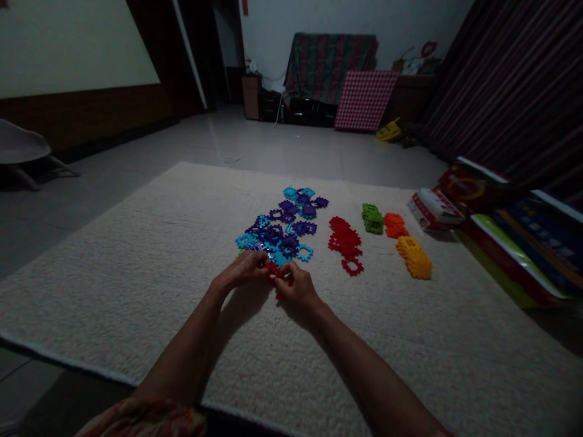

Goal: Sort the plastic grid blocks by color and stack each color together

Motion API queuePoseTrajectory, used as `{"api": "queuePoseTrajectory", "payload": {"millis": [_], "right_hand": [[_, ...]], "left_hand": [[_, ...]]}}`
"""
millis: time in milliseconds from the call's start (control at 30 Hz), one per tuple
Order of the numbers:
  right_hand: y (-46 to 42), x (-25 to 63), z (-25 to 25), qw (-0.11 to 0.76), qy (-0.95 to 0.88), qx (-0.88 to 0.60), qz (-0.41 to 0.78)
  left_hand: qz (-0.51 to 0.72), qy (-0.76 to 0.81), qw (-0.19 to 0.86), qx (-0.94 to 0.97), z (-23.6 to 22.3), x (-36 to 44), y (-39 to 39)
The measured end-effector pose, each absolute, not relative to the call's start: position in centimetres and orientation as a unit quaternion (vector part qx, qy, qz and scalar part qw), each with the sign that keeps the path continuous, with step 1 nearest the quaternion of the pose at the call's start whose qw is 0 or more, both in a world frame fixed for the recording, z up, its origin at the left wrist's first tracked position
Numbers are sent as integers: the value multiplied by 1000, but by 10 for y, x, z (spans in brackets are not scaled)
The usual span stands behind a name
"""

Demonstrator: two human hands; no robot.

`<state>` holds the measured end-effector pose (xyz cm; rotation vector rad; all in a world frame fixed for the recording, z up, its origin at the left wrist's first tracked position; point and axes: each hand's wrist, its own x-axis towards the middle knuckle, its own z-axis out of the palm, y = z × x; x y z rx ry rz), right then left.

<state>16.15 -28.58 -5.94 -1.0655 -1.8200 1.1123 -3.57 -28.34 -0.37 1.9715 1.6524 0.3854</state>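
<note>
Red toothed plastic building pieces (273, 271) are pinched between my two hands, partly covered by the fingers. My left hand (246, 268) grips them from the left, fingers bent inward. On the other side my right hand (298, 286) pinches them with thumb and fingers. Just beyond lies a loose heap of purple pieces (273, 233) and light blue pieces (305, 252) of the same toothed kind. To the right of the hands, a pile of red pieces (346, 238) rests on the mat, one open ring at its near end.
Green pieces (372, 218), orange pieces (395, 225) and yellow pieces (413, 257) lie in separate piles on the cream mat (136, 243). Boxes (437, 209) and large books or flat boxes (523, 255) line the right edge. A pale chair (20, 145) stands at far left.
</note>
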Motion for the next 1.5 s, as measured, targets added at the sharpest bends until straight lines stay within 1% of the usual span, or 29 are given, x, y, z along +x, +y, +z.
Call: {"api": "queuePoseTrajectory", "payload": {"millis": [100, 233, 367, 533, 600, 667, 733, 833, 933, 1000, 1100, 1233, 1367, 1500], "right_hand": [[-267, 181, -48, 398, -687, -421, 439], [-231, 222, -33, 460, -680, -444, 358], [-200, 259, -31, 481, -680, -490, 256], [-176, 284, -43, 482, -700, -509, 135], [-170, 291, -47, 475, -714, -509, 71], [-166, 299, -52, 470, -722, -508, 15], [-163, 307, -57, 474, -719, -508, -14], [-157, 317, -69, 497, -696, -518, -3], [-152, 323, -79, 521, -663, -534, 69], [-150, 325, -84, 523, -651, -539, 107], [-150, 324, -85, 514, -654, -541, 120], [-151, 321, -85, 516, -656, -539, 118], [-150, 320, -85, 523, -653, -534, 118], [-146, 322, -81, 534, -636, -539, 141]], "left_hand": [[175, 612, 275, 721, 5, -15, -267], [254, 598, 270, 711, 13, 33, -232], [324, 582, 279, 692, -5, 85, -189], [334, 593, 306, 666, -34, 125, -155], [336, 588, 285, 679, -38, 133, -151], [347, 596, 233, 685, -40, 135, -149], [346, 622, 173, 681, -42, 134, -149], [297, 640, 120, 699, -51, 129, -151], [241, 625, 79, 738, -63, 121, -156], [214, 624, 50, 750, -69, 116, -159], [174, 634, 25, 753, -71, 107, -163], [135, 653, 8, 745, -65, 89, -167], [102, 667, 17, 738, -54, 74, -170], [114, 671, 17, 733, -33, 82, -148]]}}
